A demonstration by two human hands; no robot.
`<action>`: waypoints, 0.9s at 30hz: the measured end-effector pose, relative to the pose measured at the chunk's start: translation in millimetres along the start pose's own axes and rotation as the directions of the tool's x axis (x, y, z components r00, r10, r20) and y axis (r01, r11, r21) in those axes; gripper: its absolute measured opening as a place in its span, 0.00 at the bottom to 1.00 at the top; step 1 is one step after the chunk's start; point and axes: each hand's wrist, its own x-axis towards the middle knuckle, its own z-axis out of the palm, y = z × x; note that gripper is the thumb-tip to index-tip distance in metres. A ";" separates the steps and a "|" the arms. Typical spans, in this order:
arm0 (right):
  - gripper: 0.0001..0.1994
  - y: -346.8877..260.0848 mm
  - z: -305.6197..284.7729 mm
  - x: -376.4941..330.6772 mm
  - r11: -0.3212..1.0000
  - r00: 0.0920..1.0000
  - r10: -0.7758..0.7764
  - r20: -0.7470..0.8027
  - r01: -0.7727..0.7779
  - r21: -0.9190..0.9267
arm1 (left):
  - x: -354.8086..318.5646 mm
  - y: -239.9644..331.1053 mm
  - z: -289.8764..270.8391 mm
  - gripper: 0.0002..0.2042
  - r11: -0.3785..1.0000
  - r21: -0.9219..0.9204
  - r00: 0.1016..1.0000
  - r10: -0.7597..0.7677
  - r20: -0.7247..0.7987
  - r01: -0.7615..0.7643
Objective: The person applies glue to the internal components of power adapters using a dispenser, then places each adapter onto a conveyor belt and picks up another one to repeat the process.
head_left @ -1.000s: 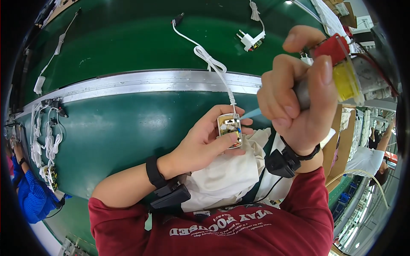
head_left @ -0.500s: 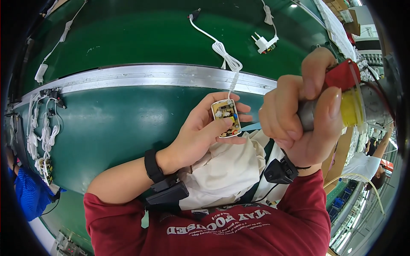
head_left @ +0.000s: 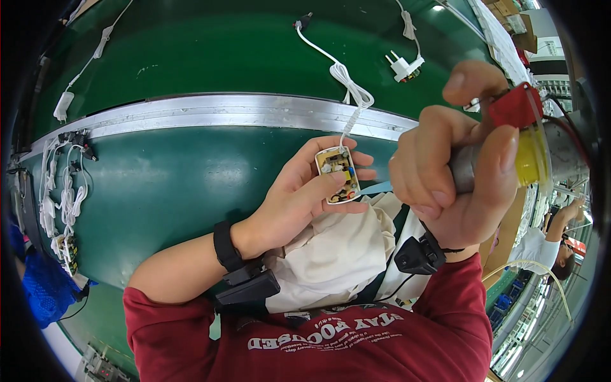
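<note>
My left hand (head_left: 299, 200) holds an open white adapter shell with a small circuit board (head_left: 338, 174) inside, components facing up. A white cable (head_left: 347, 89) runs from the shell up across the green bench. My right hand (head_left: 455, 169) is shut on a power screwdriver (head_left: 522, 143) with a grey body, a yellow band and a red top, raised to the right of the board and apart from it. Both wrists wear black straps with small black devices.
A metal rail (head_left: 210, 111) crosses the green bench (head_left: 159, 184). A white plug adapter (head_left: 404, 65) lies at the back. Bundles of white cables (head_left: 57, 204) lie at the left edge. Another person (head_left: 554, 245) sits at the far right.
My left hand has shifted slightly to the right and upward with the board. My right hand with the screwdriver has drifted a little rightward and lower.
</note>
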 end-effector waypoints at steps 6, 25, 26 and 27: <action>0.18 15.6 -7.3 -2.8 0.991 0.985 -0.114 0.129 0.123 -0.061 | 2.4 -2.0 -1.6 0.18 0.986 -0.166 0.996 -0.003 0.088 0.018; 0.24 13.5 -6.0 -3.3 0.998 0.997 -0.030 0.067 0.027 0.056 | 8.4 -2.6 -0.9 0.18 0.981 -0.187 0.995 -0.035 0.098 0.053; 0.24 9.0 -6.4 -4.0 0.998 0.998 -0.032 0.057 0.029 0.057 | 7.7 -3.4 1.2 0.18 0.983 -0.175 0.994 -0.032 0.103 0.050; 0.25 3.6 -7.0 -5.1 0.998 0.998 -0.036 0.048 0.033 0.060 | 6.5 -5.6 2.6 0.18 0.996 -0.076 0.997 -0.043 0.058 0.047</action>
